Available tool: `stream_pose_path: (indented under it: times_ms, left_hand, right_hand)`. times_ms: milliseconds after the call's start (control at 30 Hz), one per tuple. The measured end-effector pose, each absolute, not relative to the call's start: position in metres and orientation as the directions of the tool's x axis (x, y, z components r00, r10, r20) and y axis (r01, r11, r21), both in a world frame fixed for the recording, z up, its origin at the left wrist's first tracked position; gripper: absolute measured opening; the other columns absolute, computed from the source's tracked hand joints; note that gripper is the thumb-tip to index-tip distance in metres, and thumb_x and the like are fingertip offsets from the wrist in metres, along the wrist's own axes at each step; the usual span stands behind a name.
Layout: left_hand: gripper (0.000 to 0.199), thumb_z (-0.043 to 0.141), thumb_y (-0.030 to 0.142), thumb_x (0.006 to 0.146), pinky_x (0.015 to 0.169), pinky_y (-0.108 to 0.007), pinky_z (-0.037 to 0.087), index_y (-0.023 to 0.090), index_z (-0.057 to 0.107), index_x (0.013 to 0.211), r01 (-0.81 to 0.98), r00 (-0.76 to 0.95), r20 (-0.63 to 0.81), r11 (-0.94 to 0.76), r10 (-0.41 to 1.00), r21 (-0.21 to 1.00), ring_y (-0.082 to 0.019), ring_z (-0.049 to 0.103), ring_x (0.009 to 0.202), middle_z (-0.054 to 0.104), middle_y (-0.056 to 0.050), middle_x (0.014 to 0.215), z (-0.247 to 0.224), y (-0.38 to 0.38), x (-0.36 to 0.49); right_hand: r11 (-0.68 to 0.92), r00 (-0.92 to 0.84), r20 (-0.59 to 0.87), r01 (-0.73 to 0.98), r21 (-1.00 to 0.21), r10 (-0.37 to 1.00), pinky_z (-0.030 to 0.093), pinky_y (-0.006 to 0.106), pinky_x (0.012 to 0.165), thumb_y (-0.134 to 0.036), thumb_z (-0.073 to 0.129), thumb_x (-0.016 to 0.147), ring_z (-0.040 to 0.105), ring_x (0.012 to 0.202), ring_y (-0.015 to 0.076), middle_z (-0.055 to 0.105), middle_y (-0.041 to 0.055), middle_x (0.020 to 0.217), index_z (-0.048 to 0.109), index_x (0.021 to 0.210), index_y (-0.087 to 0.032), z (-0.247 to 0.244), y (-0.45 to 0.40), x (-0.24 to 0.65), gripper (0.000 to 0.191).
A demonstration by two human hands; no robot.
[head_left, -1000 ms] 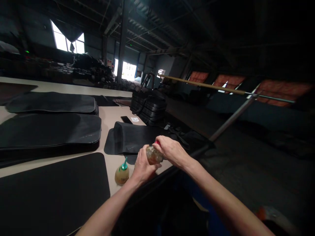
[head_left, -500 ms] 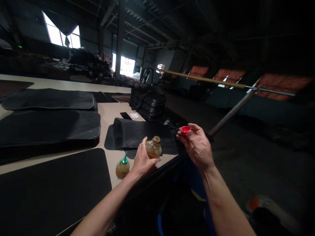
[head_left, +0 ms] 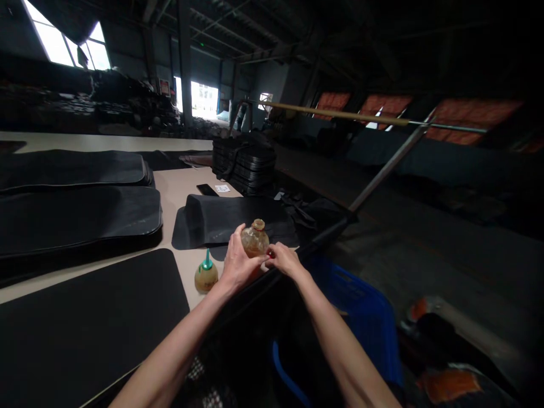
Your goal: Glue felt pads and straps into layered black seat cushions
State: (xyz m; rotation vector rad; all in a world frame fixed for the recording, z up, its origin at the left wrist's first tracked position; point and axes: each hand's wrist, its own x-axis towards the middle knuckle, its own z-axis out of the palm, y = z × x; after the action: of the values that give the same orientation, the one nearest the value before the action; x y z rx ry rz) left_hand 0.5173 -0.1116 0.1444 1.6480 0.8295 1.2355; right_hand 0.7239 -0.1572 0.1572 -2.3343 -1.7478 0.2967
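My left hand [head_left: 239, 258] is wrapped round the near left side of a glue-stained clear bottle [head_left: 254, 241] with an uncapped neck and brownish liquid inside. Close against the bottle's right side, my right hand [head_left: 284, 259] pinches a small red cap [head_left: 270, 255], most of it hidden by the fingers. The left thumb reaches across to the right fingertips. A round glue bottle [head_left: 206, 277] with a green nozzle stands on the table, left of my left hand. Behind the hands lies a folded black sheet [head_left: 238, 218].
Stacks of black panels [head_left: 76, 218] cover the left of the beige table [head_left: 174, 192]. A phone [head_left: 207, 190] and a white label [head_left: 222, 188] lie farther back, near a pile of black pieces [head_left: 244, 164]. A blue crate [head_left: 365, 306] stands below the table edge at right.
My right hand has come down and left with the red cap, from apart in the air to beside the bottle. My left hand still holds the bottle. The view has shifted slightly.
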Motion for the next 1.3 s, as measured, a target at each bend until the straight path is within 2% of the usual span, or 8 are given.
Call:
stream_pose_path:
  times_ms: [100,267,333,467,700,1033,1167,1300]
  left_hand:
    - [0.101,0.090,0.036,0.068,0.116,-0.045,0.042,0.025,0.032,0.151,0.000,0.284,0.366,-0.381,0.886,0.924,-0.030,0.050,0.137,0.048,-0.012,0.149,0.144,-0.112,0.517]
    - [0.102,0.091,0.039,0.068,0.115,-0.045,0.042,0.025,0.033,0.151,0.012,0.278,0.382,-0.400,0.882,0.916,-0.030,0.050,0.137,0.048,-0.012,0.149,0.141,-0.110,0.520]
    - [0.102,0.091,0.040,0.068,0.116,-0.045,0.041,0.025,0.033,0.150,0.009,0.274,0.391,-0.409,0.879,0.912,-0.030,0.049,0.138,0.048,-0.012,0.149,0.141,-0.110,0.520]
    - [0.101,0.091,0.039,0.068,0.116,-0.044,0.042,0.026,0.033,0.150,0.016,0.283,0.374,-0.395,0.883,0.919,-0.029,0.050,0.138,0.048,-0.011,0.150,0.144,-0.111,0.519]
    - [0.100,0.091,0.036,0.068,0.116,-0.045,0.042,0.026,0.033,0.149,0.008,0.271,0.377,-0.394,0.886,0.919,-0.029,0.050,0.138,0.048,-0.011,0.151,0.144,-0.112,0.520]
    - [0.105,0.091,0.037,0.068,0.118,-0.048,0.040,0.027,0.031,0.154,-0.008,0.265,0.379,-0.391,0.886,0.920,-0.031,0.049,0.141,0.045,-0.012,0.155,0.145,-0.113,0.519]
    - [0.121,0.092,0.039,0.068,0.118,-0.049,0.040,0.029,0.016,0.162,-0.028,0.259,0.348,-0.353,0.901,0.935,-0.032,0.050,0.140,0.046,-0.014,0.155,0.142,-0.115,0.520]
    - [0.127,0.093,0.041,0.066,0.120,-0.049,0.038,0.028,0.011,0.163,-0.100,0.243,0.349,-0.335,0.905,0.937,-0.032,0.048,0.142,0.044,-0.016,0.156,0.130,-0.116,0.524]
  right_hand:
    - [-0.269,0.254,-0.093,0.938,-0.219,0.963,0.046,0.034,0.082,-0.027,0.075,0.081,0.061,0.097,0.0210,0.065,0.0042,0.106,0.071,0.101,-0.018,0.151,-0.155,0.724,0.021]
    - [-0.264,0.248,-0.102,0.944,-0.200,0.963,0.045,0.030,0.084,-0.018,0.065,0.085,0.063,0.109,0.0205,0.068,0.0027,0.122,0.063,0.134,-0.029,0.154,-0.168,0.730,0.050]
    - [-0.267,0.252,-0.092,0.940,-0.213,0.963,0.046,0.030,0.085,-0.022,0.058,0.092,0.064,0.111,0.0210,0.069,0.0030,0.125,0.059,0.140,-0.030,0.156,-0.172,0.731,0.049]
    - [-0.283,0.285,-0.032,0.921,-0.267,0.958,0.046,0.030,0.085,-0.031,0.049,0.100,0.063,0.112,0.0204,0.069,0.0023,0.122,0.068,0.126,-0.030,0.156,-0.169,0.732,0.032]
    - [-0.352,0.416,0.096,0.853,-0.386,0.904,0.047,0.033,0.083,-0.022,0.069,0.087,0.060,0.098,0.0192,0.061,0.0039,0.112,0.071,0.094,-0.019,0.140,-0.145,0.732,0.008]
    - [-0.226,0.460,0.196,0.711,-0.666,0.866,0.054,0.037,0.085,-0.029,0.059,0.095,0.062,0.097,0.0191,0.063,0.0079,0.122,0.065,0.106,-0.016,0.143,-0.142,0.732,0.018]
    - [-0.105,0.448,0.255,0.637,-0.764,0.857,0.050,0.042,0.103,-0.026,0.036,0.094,0.063,0.115,0.0212,0.070,0.0082,0.121,0.066,0.115,-0.019,0.159,-0.149,0.725,0.037]
    - [0.073,0.368,0.326,0.559,-0.826,0.871,0.044,0.041,0.114,-0.037,0.041,0.096,0.057,0.132,0.0219,0.063,0.0134,0.140,0.050,0.138,-0.018,0.174,-0.168,0.695,0.046]
